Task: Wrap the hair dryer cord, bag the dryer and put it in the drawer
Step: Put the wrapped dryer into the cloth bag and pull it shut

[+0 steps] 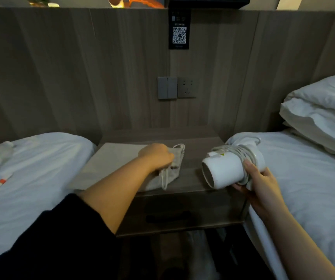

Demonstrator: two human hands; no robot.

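My dark sleeve (51,249) lay nearest the lens. My left hand (156,156) gripped the drawstring end of the grey cloth bag (168,176) lying on the nightstand surface (195,164). My right hand (261,184) curled round the white hair dryer (223,170), with the cord (247,156) coiled on its body. I judged bagging next: spread the mouth, insert nozzle first, pin the coils. The drawer (172,209) looked closed.
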